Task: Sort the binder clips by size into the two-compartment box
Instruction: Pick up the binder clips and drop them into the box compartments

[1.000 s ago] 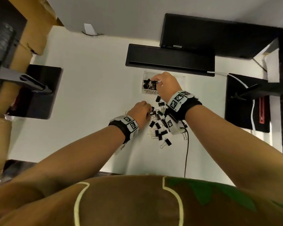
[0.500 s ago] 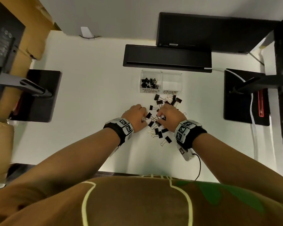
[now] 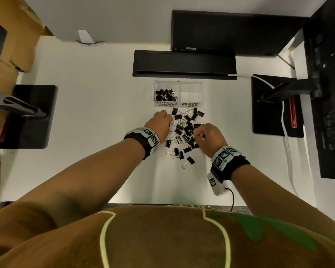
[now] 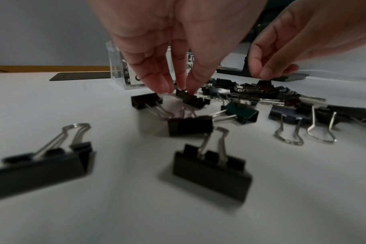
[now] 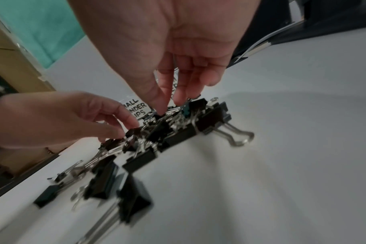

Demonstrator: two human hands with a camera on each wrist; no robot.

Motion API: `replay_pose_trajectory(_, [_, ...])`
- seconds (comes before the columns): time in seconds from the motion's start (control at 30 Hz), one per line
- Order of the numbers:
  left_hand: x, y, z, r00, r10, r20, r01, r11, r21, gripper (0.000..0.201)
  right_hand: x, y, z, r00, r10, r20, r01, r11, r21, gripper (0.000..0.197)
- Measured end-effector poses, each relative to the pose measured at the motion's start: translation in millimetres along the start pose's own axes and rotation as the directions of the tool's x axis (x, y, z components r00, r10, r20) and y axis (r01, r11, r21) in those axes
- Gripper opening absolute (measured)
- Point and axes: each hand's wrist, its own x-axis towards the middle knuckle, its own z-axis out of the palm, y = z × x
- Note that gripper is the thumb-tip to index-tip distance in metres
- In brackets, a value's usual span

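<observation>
Both hands reach into the scattered pile of black binder clips with silver wire handles (image 3: 184, 132) on the white worktop (image 3: 85, 117). From the head camera, the left hand (image 3: 160, 124) sits at the pile's left edge, the right hand (image 3: 209, 135) at its near right side, fingers curled down. Just beyond the pile stands the clear plastic two-compartment box (image 3: 178, 93): the left compartment, labelled small binder clips, holds a heap of small black clips (image 3: 165, 95); the right one, labelled medium, shows only white floor.

At the left wrist, the left hand (image 4: 178, 54) pinches a small black clip (image 4: 191, 99) between thumb and fingertips.

At the right wrist, the right hand (image 5: 169, 54) has thumb and forefinger narrowed onto clips atop the pile (image 5: 167, 132); whether it grips one cannot be told.
</observation>
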Motion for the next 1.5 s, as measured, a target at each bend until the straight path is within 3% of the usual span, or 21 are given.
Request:
replay_pose_trajectory(0.17, [4,6,0,0.998,-0.059,0.008,0.059,0.998,-0.013,0.028,-12,-5,15,0.996,-0.008,0.084,0.015,0.996,-0.089,0.025])
replay_pose_trajectory(0.23, [4,7,-3,0.998,-0.068,0.013,0.068,0.997,-0.027,0.025,-13,-6,18,0.997,-0.006,0.082,0.011,0.998,-0.068,0.022])
replay_pose_trajectory(0.37, [-4,4,-7,0.992,-0.129,-0.011,0.126,0.979,-0.162,0.023,-11,-9,11,0.995,0.085,0.057,-0.090,0.991,0.096,0.014])
replay_pose_trajectory(0.53, [-19,5,-13,0.958,-0.277,-0.072,0.221,0.876,-0.428,0.025,-6,2,-7,0.979,0.204,-0.008,-0.193,0.936,0.293,0.013])
replay_pose_trajectory(0.67, [-26,22,-12,0.983,-0.182,-0.022,0.161,0.916,-0.367,0.025,-10,10,-15,0.967,0.250,-0.056,-0.229,0.940,0.252,0.013])
replay_pose_trajectory(0.87, [-29,50,10,0.999,0.001,0.035,0.007,0.974,-0.228,0.019,-30,13,-6,0.997,0.067,0.043,-0.070,0.995,0.073,0.013])
replay_pose_trajectory(0.93, [-30,53,18,0.997,0.050,0.063,-0.040,0.988,-0.148,0.018,-31,17,-9,0.998,0.058,0.012,-0.058,0.996,0.065,0.011])
replay_pose_trajectory(1.13, [-35,49,29,0.992,0.041,0.118,-0.030,0.995,-0.092,0.025,-23,36,-18,0.977,0.190,-0.101,-0.174,0.974,0.146,0.011])
replay_pose_trajectory(1.33, [-36,38,18,0.984,0.064,0.165,-0.047,0.994,-0.103,0.032,-25,37,-6,0.986,0.162,-0.022,-0.158,0.977,0.143,0.017])
replay_pose_trajectory(1.5, [-29,44,14,0.990,0.121,0.079,-0.113,0.989,-0.096,0.028,-27,28,-4,0.996,0.072,-0.060,-0.066,0.993,0.095,0.021])
